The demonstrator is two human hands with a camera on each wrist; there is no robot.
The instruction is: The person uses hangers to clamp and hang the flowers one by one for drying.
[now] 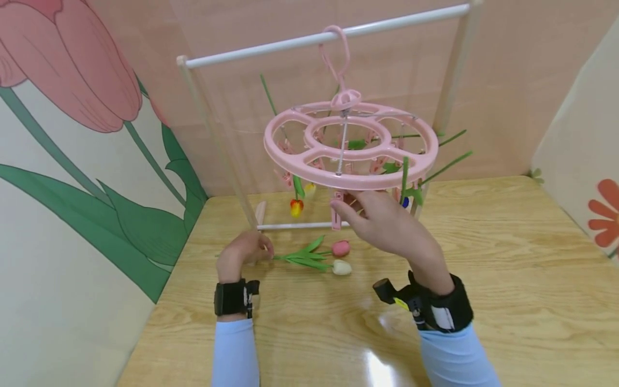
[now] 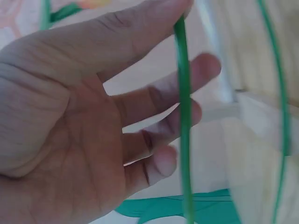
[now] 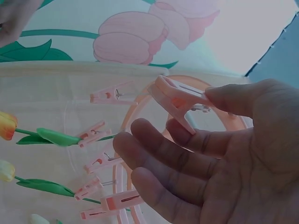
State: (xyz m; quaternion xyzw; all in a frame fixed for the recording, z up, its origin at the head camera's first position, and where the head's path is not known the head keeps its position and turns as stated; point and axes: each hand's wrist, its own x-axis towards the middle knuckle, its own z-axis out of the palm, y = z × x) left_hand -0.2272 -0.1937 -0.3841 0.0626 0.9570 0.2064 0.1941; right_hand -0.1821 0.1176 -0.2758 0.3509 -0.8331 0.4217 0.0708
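A round pink clip hanger (image 1: 302, 167) hangs by its hook from a white rail. At its near side my right hand (image 1: 387, 223) pinches a pink clothespin (image 3: 175, 95) between thumb and forefinger, the other fingers loosely bent. Low on the left, my left hand (image 1: 244, 252) pinches a green tulip stem (image 2: 184, 107) between thumb and fingertip. A pink tulip (image 1: 340, 248) and a white tulip (image 1: 342, 267) lie side by side just right of that hand. Which of the two blooms belongs to the pinched stem, I cannot tell.
Several tulips hang from the hanger's other clips, among them a red-and-yellow one (image 1: 296, 208); green stems stick out beyond the ring at right. The rack's white top rail (image 1: 406, 20) and lower bar (image 1: 300, 226) span the wooden table (image 1: 508, 258).
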